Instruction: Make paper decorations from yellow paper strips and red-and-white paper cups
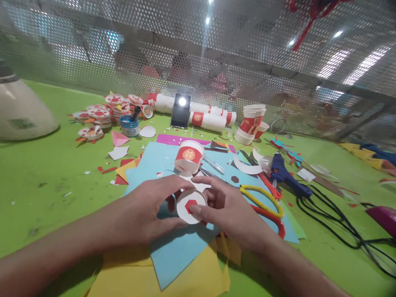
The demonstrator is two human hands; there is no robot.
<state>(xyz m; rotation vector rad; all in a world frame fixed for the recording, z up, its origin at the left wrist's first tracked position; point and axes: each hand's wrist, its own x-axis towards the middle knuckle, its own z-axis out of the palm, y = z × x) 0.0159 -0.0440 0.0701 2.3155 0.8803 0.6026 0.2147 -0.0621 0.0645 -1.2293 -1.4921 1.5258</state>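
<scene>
A white paper disc (183, 206) with a red hexagon (191, 206) at its middle is held up between my hands. My left hand (150, 204) grips the disc's left side, thumb at the lower edge and fingers curled behind. On the right side, my right hand (229, 207) has its thumb pressed on the red hexagon, with the other fingers around the back. Just beyond them stands a red and white paper cup (189, 156) on light blue paper (173, 260). Yellow-handled scissors (265, 202) lie to the right of my right hand.
A blue glue gun (286, 175) with a black cable lies at right. Stacked cups (208, 120) and a phone (181, 111) are at the back. Decorated discs (99, 112) and a blue jar (129, 126) are back left. A white lamp-like object (14, 108) stands at far left.
</scene>
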